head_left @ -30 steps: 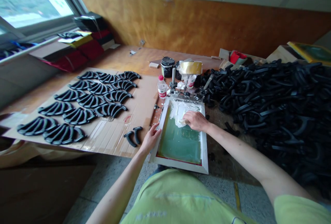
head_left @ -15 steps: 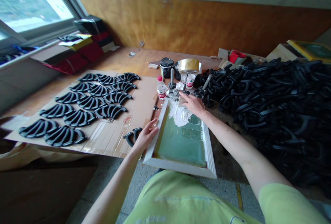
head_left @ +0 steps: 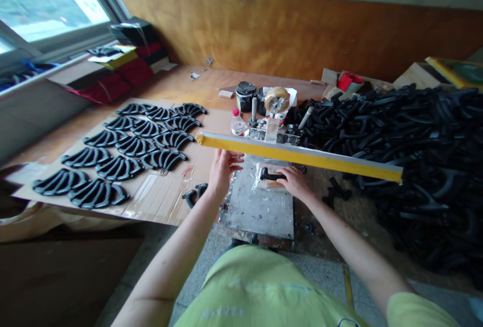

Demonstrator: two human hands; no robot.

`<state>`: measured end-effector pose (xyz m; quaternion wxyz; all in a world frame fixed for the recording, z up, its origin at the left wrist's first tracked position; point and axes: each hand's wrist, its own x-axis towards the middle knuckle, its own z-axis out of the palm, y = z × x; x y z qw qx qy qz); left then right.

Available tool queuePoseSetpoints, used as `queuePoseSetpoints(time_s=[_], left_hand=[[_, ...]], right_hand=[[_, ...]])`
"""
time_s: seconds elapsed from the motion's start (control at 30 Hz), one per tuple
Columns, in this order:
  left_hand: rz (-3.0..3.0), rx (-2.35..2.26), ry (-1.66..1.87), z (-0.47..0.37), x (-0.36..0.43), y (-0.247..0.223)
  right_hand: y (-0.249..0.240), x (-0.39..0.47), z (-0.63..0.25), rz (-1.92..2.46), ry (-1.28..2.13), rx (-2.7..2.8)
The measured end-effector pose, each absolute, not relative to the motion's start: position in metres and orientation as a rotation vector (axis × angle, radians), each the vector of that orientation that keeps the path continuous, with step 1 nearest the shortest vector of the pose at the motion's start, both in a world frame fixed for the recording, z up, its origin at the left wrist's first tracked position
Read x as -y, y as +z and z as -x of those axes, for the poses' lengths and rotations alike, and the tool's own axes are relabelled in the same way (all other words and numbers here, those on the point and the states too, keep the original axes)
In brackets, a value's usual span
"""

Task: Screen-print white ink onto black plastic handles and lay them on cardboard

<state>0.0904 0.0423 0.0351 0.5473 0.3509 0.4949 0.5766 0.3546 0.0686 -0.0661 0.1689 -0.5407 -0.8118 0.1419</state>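
Note:
The screen frame (head_left: 302, 157), edged in yellow tape, is tilted up and seen nearly edge-on above a grey metal base plate (head_left: 260, 211). Below its left part is my left hand (head_left: 223, 170), fingers apart, close under the frame; whether it touches is hard to tell. My right hand (head_left: 294, 181) has its fingers closed on the right end of a black curved part (head_left: 272, 175), which lies on a small pale block on the plate. A scraper (head_left: 272, 130) stands upright behind the frame, near the metal clamps (head_left: 256, 128).
Rows of black curved parts (head_left: 118, 166) lie on cardboard (head_left: 151, 201) at the left. A large heap of black parts (head_left: 407, 141) fills the right. Behind the clamps stand a bottle (head_left: 237, 123), a black tub (head_left: 246, 96) and a tape roll (head_left: 277, 100).
The frame has swung up from lying flat, uncovering the plate. My right hand has left the scraper, come down and taken hold of a black part. My left hand has risen slightly.

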Motion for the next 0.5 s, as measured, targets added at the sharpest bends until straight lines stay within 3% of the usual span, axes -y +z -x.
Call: queuePoseSetpoints(time_s=[0.13, 0.3, 0.37, 0.5], left_hand=[[-0.634, -1.176, 0.808, -0.121, 0.013, -0.016], [-0.461, -1.322, 0.829, -0.088, 0.051, -0.063], [-0.464, -1.548, 0.849, -0.038, 0.056, -0.083], [-0.419, -2.064, 0.717, 0.062, 0.067, -0.126]], right_hand=[[-0.044, -0.031, -0.310, 1.430, 0.249, 2.366], [-0.052, -0.002, -0.302, 1.007, 0.403, 2.551], [-0.064, -0.015, -0.346, 1.287, 0.415, 2.429], [-0.086, -0.056, -0.469, 2.349, 0.239, 1.884]])
